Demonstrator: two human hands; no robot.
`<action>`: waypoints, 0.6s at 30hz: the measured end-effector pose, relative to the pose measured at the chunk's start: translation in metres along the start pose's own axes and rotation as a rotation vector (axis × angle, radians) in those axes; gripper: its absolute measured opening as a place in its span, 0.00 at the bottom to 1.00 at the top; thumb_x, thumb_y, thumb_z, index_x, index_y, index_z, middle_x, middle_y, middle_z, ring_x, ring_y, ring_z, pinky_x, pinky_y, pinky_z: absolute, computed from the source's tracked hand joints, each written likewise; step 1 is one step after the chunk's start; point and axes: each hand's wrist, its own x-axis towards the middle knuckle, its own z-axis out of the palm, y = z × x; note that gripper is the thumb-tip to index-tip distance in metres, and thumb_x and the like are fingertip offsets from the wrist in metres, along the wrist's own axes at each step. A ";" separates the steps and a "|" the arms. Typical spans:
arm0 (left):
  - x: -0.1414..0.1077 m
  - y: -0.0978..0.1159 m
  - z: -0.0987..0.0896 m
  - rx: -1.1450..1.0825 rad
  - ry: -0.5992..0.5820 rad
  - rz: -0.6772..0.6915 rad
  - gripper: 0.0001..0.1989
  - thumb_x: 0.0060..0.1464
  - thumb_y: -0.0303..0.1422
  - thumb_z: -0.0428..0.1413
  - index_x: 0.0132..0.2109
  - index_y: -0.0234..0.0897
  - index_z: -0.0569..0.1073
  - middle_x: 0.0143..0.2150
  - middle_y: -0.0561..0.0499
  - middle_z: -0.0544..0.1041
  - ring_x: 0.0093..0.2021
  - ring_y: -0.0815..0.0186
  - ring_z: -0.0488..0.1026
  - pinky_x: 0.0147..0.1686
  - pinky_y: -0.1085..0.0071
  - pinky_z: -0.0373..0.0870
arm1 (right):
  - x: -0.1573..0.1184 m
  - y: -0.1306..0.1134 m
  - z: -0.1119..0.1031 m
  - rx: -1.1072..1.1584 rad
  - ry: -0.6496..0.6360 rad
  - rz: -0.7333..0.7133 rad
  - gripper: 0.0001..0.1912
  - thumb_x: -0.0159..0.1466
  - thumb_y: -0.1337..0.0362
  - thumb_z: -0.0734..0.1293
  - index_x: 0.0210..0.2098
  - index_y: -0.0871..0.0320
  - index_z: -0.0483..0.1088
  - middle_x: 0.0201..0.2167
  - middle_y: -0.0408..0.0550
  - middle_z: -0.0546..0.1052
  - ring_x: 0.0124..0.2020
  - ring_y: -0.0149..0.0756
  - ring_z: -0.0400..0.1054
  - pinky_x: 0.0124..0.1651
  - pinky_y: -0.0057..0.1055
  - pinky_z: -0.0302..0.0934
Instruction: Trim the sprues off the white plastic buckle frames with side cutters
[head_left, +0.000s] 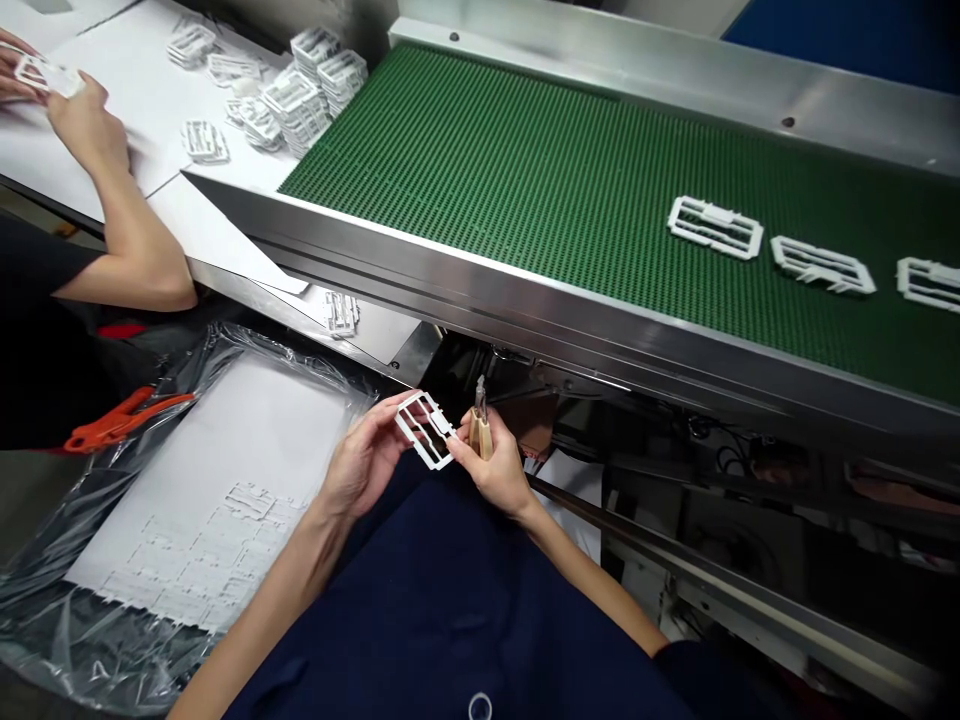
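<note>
Near my body, my left hand [367, 455] is closed on the left edge of a white plastic frame [415, 436], a flat rectangle with thin inner bars. My right hand [496, 468] has a pair of small nippers [481, 425] with tan handles in its curled fingers, jaws pointing up. The thumb of that same hand touches the lower right corner of the frame. Part of the nippers' handles is hidden by the fingers.
A green conveyor belt [480, 150] carries several white frames [716, 228]. Stacked frames [296, 100] stand on the white table at upper left. Below lies a plastic-lined box with a paper sheet [262, 420], beside orange-handled pliers [124, 418]. A co-worker's hand [90, 125] holds another frame.
</note>
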 end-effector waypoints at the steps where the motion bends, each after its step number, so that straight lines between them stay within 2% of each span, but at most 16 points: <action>1: 0.000 0.005 -0.002 0.095 0.017 0.013 0.11 0.55 0.30 0.54 0.44 0.30 0.75 0.40 0.43 0.78 0.41 0.62 0.74 0.39 0.72 0.72 | 0.000 0.000 -0.002 -0.014 -0.004 -0.013 0.13 0.58 0.63 0.66 0.39 0.56 0.59 0.28 0.39 0.66 0.27 0.26 0.60 0.32 0.25 0.58; 6: 0.005 0.029 -0.010 0.421 -0.005 -0.033 0.09 0.50 0.32 0.62 0.37 0.31 0.77 0.34 0.45 0.79 0.34 0.67 0.75 0.35 0.77 0.71 | 0.000 0.002 -0.011 -0.079 -0.040 -0.035 0.13 0.57 0.64 0.67 0.39 0.57 0.60 0.29 0.40 0.66 0.28 0.27 0.61 0.34 0.25 0.59; 13: 0.014 0.045 -0.013 0.621 -0.079 -0.180 0.11 0.49 0.37 0.61 0.35 0.32 0.75 0.34 0.46 0.78 0.34 0.63 0.75 0.32 0.72 0.71 | 0.000 0.000 -0.013 -0.074 -0.065 0.019 0.13 0.57 0.64 0.67 0.39 0.56 0.60 0.28 0.39 0.66 0.27 0.27 0.60 0.33 0.25 0.59; 18: 0.018 0.055 -0.018 0.902 -0.257 -0.113 0.12 0.52 0.39 0.58 0.31 0.34 0.72 0.26 0.52 0.72 0.26 0.69 0.68 0.27 0.74 0.65 | 0.000 0.001 -0.013 -0.021 -0.109 0.073 0.14 0.57 0.63 0.67 0.39 0.56 0.60 0.29 0.40 0.66 0.28 0.27 0.61 0.34 0.26 0.58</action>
